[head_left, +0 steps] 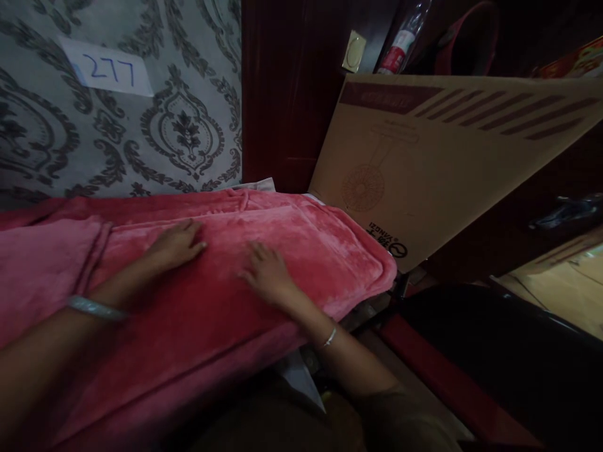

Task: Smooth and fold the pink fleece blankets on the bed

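Note:
A folded pink-red plush blanket (221, 282) lies spread over a surface in front of me, its layers showing at the right and near edges. Resting on its upper face is my left hand (176, 245), fingers stretched out toward the right. My right hand (268, 273) lies flat on the same blanket, a little to the right, with its fingers apart. Neither hand grips the fabric. Another folded pink section (44, 270) overlaps the blanket at the far left. Each wrist wears a bracelet.
A large cardboard box (452, 144) leans beyond the blanket's right end. A plastic bottle (400, 47) stands behind it. Patterned wallpaper (183, 135) carries a paper marked 277 (113, 69). A black rounded seat (499, 351) is at the lower right.

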Tool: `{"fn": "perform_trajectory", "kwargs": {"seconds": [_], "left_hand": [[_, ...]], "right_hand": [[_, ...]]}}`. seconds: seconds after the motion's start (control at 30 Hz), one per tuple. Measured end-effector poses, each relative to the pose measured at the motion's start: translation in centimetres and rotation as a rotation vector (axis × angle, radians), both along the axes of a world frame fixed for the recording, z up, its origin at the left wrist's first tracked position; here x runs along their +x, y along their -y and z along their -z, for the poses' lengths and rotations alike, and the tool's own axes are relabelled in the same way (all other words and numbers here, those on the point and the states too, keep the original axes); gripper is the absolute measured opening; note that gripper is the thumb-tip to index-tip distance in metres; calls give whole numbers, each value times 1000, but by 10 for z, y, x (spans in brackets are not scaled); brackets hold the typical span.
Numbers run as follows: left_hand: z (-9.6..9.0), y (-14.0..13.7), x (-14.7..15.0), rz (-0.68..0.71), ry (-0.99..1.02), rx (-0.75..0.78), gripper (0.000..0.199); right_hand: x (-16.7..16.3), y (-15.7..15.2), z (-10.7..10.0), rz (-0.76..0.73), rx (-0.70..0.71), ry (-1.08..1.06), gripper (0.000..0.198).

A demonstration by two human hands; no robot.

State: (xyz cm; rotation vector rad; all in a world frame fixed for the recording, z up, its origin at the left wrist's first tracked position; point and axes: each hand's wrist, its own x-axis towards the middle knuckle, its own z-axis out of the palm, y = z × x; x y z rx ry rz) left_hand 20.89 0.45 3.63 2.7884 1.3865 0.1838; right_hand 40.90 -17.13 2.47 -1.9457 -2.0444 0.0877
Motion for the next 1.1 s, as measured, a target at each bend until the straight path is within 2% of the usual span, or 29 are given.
{"fn": "perform_trajectory", "kwargs": {"seconds": [0.1,0.17,0.23,0.33,0.43,0.53,0.63,0.73,0.83,0.93,1.03,1.1], "left_hand": [[19,36,-5,159,-12,0,68],[38,56,-14,173,-6,10,67],[56,67,-22,149,16,42,67],[69,70,-27,120,37,69,70],[70,66,-25,107,57,70,71],[69,65,-24,108,69,64,71],[68,67,-22,116,65,79,74],[67,72,-21,125,63,99,79],[61,76,-20,129,78,51,80],[48,76,-25,79,147,25,74],[35,71,-35,-66,198,135,70],[31,68,-41,-180,181,227,70]], "right_hand": [[-43,3,13,-142,-14,-15,66],[-46,8,24,-169,-23,-10,66],[-30,14,32,-132,-46,-10,65],[15,29,36,53,-106,-8,63],[69,52,42,331,-140,44,61],[115,80,56,574,-136,107,59],[143,103,68,711,-136,99,60],[149,104,63,768,-166,79,64],[131,79,41,650,-118,85,69],[93,34,17,365,-66,64,68],[44,-22,-1,103,-69,40,68],[11,-59,-10,-15,-72,22,67]]}}
